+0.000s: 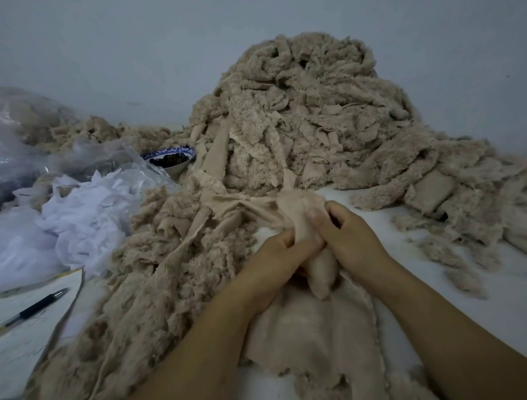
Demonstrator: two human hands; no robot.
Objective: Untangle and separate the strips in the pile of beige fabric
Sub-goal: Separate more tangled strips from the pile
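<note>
A tall pile of beige fuzzy fabric strips (305,108) rises at the back centre against the wall. A smooth-backed beige strip (294,210) runs from the pile toward me. My left hand (273,259) and my right hand (347,234) sit side by side in the middle and both pinch this strip, thumbs on top. Its loose end (321,274) hangs down between my hands. A long spread of strips (136,288) lies to the left of my arms, and a flat beige piece (313,331) lies under my wrists.
Clear and white plastic bags (77,211) are heaped at the left. A blue-patterned bowl (170,158) with dark contents stands behind them. A notebook (24,338) with a pen (28,313) lies at the front left. More strips (476,202) trail off right over the white surface (500,301).
</note>
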